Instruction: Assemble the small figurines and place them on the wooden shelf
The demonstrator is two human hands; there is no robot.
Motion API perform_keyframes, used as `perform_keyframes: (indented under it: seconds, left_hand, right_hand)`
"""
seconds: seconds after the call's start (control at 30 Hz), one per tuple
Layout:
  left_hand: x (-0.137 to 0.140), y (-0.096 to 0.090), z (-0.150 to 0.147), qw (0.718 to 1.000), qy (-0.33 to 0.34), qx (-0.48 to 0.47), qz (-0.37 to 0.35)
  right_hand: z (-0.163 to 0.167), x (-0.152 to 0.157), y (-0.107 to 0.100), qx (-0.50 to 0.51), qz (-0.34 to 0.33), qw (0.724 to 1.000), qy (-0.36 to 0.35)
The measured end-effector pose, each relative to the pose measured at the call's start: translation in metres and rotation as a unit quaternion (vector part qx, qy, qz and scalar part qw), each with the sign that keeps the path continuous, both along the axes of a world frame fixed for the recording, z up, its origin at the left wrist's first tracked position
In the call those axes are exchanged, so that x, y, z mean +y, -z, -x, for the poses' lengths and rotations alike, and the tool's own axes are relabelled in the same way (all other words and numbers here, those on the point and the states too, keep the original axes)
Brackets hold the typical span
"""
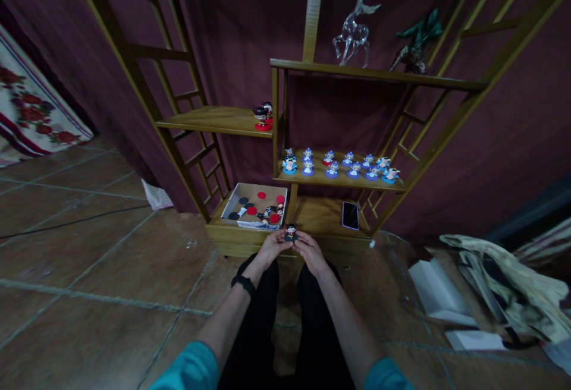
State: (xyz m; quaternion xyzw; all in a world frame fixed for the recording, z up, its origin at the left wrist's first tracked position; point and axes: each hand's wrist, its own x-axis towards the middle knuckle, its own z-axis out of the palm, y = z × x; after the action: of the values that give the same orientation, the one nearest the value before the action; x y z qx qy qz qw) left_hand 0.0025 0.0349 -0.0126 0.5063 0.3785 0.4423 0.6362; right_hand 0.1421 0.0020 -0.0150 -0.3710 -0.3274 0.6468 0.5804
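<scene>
A small black-haired figurine (pixel 291 230) on a dark round base is held between my two hands, just in front of the lowest shelf. My left hand (pixel 273 247) grips it from the left with closed fingers. From the other side my right hand (pixel 310 249) pinches the same figurine. Just beyond my left hand, a shallow cardboard box (pixel 228 204) contains loose figurines and several red and black discs. Two similar figurines (pixel 262 118) on red bases stand at the right end of the upper left shelf (pixel 209 119).
Two rows of bluish figurines (pixel 332 168) line the middle right shelf. A phone (pixel 350 216) lies on the lowest shelf. Above stand a clear deer ornament (pixel 353 34) and a dark green sculpture (pixel 417 45). Bags and cloth (pixel 504 283) are heaped on the floor at right.
</scene>
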Motion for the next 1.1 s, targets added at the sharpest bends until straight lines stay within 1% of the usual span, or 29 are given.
perform_keyframes:
  seconds: [0.17, 0.37, 0.53, 0.73, 0.93, 1.1]
  left_hand:
    - [0.001, 0.000, 0.001, 1.000, 0.001, 0.011, -0.007]
    - [0.000, 0.000, 0.002, 1.000, 0.009, 0.011, -0.010]
    - [0.002, 0.003, 0.001, 1.000, 0.014, 0.002, -0.004]
    - [0.004, 0.007, 0.001, 1.000, 0.000, -0.011, 0.001]
    - [0.002, 0.005, 0.001, 1.000, 0.011, -0.007, -0.007]
    - [0.002, 0.004, 0.001, 1.000, 0.002, 0.003, 0.003]
  right_hand:
    - [0.000, 0.000, -0.002, 0.007, 0.011, 1.000, -0.002]
    - [-0.001, -0.001, -0.001, 0.003, -0.002, 1.000, -0.010]
    - [-0.001, 0.001, 0.004, -0.007, -0.006, 1.000, -0.006]
    - [-0.001, 0.003, 0.009, -0.014, -0.015, 1.000, -0.009]
    - [-0.001, 0.002, 0.008, -0.025, -0.016, 1.000, -0.003]
    - [-0.002, 0.001, 0.006, -0.024, -0.010, 1.000, 0.001]
